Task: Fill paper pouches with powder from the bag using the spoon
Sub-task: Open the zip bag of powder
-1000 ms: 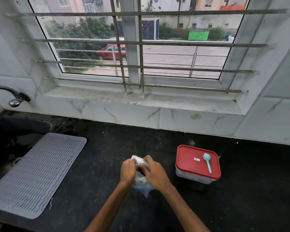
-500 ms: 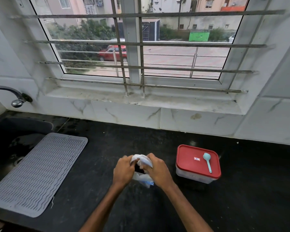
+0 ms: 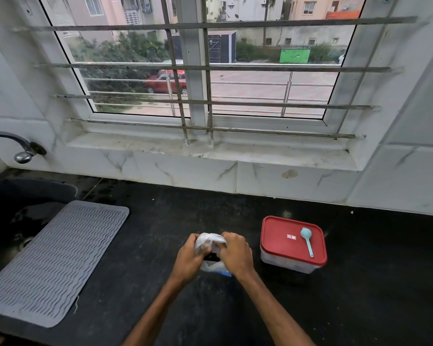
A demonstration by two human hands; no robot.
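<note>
A ribbed grey mat lies at the left by the sink and tap. At the right a tub with a smooth red lid carries the pale blue spoon. Between them, over the black counter, the left hand and right hand both clutch the crinkled clear bag (contents dark, hard to tell).

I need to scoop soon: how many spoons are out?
1. The light-blue spoon lies on the box's red lid, right of the bag gripped by the left hand and right hand; another could hide there.
</note>
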